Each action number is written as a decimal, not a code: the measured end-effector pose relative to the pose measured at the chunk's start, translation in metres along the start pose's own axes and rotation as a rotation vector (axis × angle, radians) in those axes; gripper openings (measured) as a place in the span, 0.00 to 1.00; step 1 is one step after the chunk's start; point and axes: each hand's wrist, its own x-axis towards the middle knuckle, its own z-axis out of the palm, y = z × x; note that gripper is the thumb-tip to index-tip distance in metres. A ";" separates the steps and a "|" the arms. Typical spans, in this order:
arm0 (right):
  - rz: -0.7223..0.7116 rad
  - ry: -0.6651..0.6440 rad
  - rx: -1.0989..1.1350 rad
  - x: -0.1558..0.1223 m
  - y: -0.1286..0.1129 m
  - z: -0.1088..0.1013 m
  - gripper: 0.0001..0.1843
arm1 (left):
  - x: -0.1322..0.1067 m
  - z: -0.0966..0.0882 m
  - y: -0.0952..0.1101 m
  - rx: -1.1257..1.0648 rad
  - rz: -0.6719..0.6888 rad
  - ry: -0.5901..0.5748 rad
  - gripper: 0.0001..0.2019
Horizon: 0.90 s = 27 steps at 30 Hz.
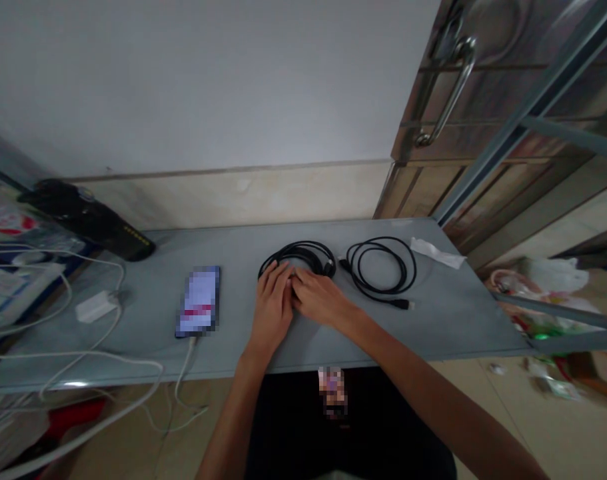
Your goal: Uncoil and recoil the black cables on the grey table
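Observation:
A coil of black cable (309,256) lies on the grey tabletop (243,253) in front of me, with a plug end at its right side. My left hand (273,303) is closed over the near left part of the coil, its fingers bent together. Against it, my right hand (319,297) pinches the near part of the same coil; the fingertips of both hands meet there and hide what is between them. To the right rests a second black cable (414,265), loosely looped, its plug (401,304) pointing right.
Left of my hands lies a phone (198,301) with a white cord plugged in. Farther left are a white adapter (96,307), tangled white cords and a dark bottle (100,223) on its side. A crumpled white strip (438,254) is at the far right. Metal posts (483,173) frame the table.

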 end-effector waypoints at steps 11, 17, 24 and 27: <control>0.070 0.258 -0.009 -0.095 0.053 -0.025 0.28 | -0.009 0.001 0.011 0.140 -0.022 -0.063 0.17; 0.240 0.252 -0.053 -0.160 0.102 -0.018 0.30 | -0.009 0.002 0.008 0.119 0.004 -0.056 0.13; 0.240 0.388 -0.019 -0.184 0.107 0.004 0.14 | -0.009 0.000 0.016 0.334 0.095 -0.073 0.10; 0.243 0.377 -0.098 -0.186 0.106 0.004 0.13 | -0.009 0.000 0.018 0.392 0.123 -0.060 0.10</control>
